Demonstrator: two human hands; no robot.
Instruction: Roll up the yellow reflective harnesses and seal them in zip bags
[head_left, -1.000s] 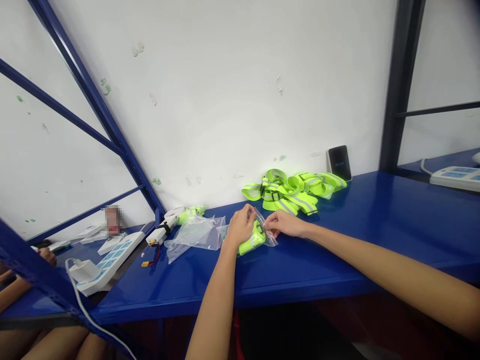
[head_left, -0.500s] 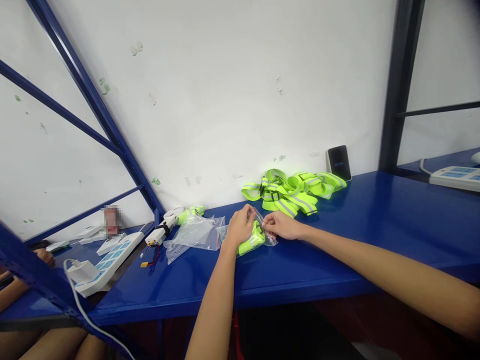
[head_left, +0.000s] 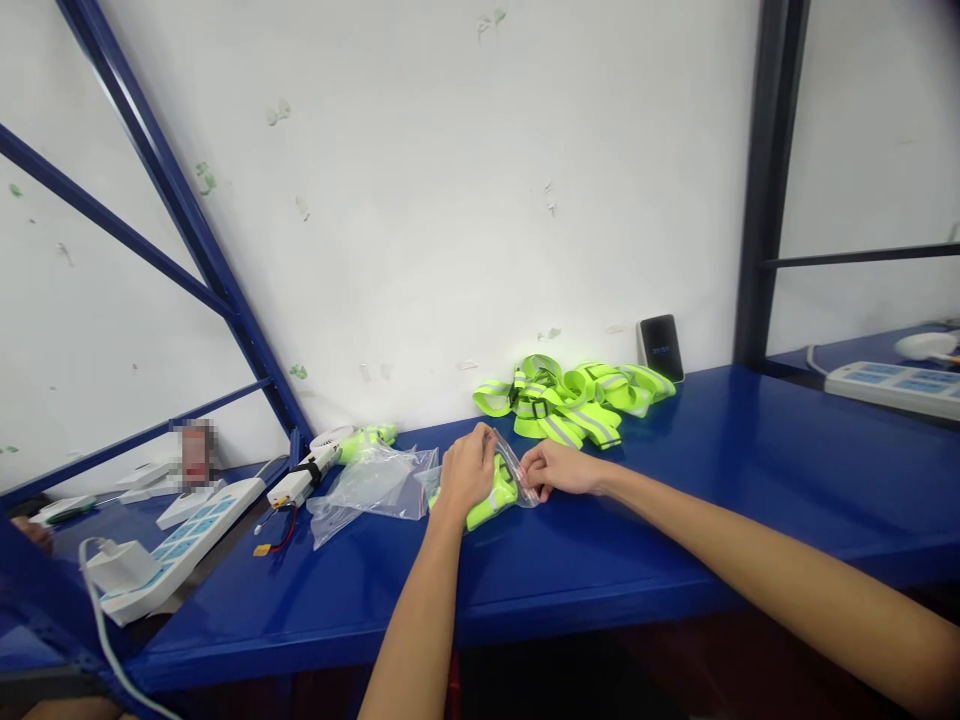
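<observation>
Between my hands on the blue table lies a clear zip bag (head_left: 528, 492) with a folded yellow-green reflective strap (head_left: 491, 503) inside it. My left hand (head_left: 469, 468) is closed on the bag's upper edge, its palm over the left part of the strap. My right hand (head_left: 556, 468) pinches the bag's right edge near the opening. Just behind lies a loose heap of yellow-green reflective straps (head_left: 574, 400) with black buckles. Flat clear plastic bags (head_left: 382, 485) lie left of my left hand.
On the blue table (head_left: 645, 560) a white battery pack (head_left: 294, 487) with wires and another yellow-green bundle (head_left: 366, 440) sit to the left. A dark-screened device (head_left: 661, 348) leans on the wall. Power strips (head_left: 191, 550) lie beyond the blue frame post (head_left: 217, 270) and at far right.
The view has shifted slightly. My right hand has slid down a little along the bag's edge, and the edge now looks straighter between both hands.
</observation>
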